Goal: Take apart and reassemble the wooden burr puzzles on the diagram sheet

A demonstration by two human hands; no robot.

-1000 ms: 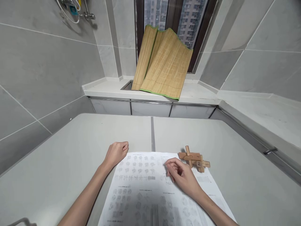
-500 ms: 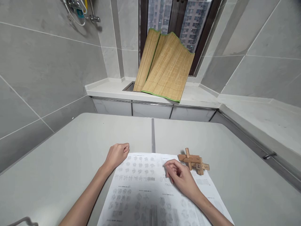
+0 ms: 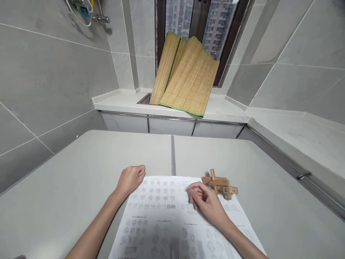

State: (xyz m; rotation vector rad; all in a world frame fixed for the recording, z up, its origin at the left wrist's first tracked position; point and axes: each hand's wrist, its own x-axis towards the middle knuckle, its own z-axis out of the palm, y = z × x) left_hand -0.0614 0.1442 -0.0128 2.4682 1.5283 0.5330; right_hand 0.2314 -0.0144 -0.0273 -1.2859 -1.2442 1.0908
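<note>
A large white sheet of paper (image 3: 151,212), printed with rows of small step drawings, lies on the pale table. At its upper left corner rests my left hand (image 3: 132,178), curled into a fist with nothing showing in it. My right hand (image 3: 206,201) lies on the right part of the sheet, fingers loosely bent and thumb apart, holding nothing. Just beyond it, several wooden puzzle pieces (image 3: 222,182) lie in a small pile at the sheet's upper right edge. One block carries a "2"-like mark, and a short rod stands out of the pile.
The table (image 3: 129,147) has a grey seam (image 3: 173,154) down its middle. Behind it, a folded bamboo mat (image 3: 191,79) with green edging leans over a white ledge (image 3: 121,104) below the window. Tiled walls stand on both sides.
The whole view has shifted slightly, so the scene sits a little further left. Both hands keep their places on the paper, and the wooden pieces lie as before.
</note>
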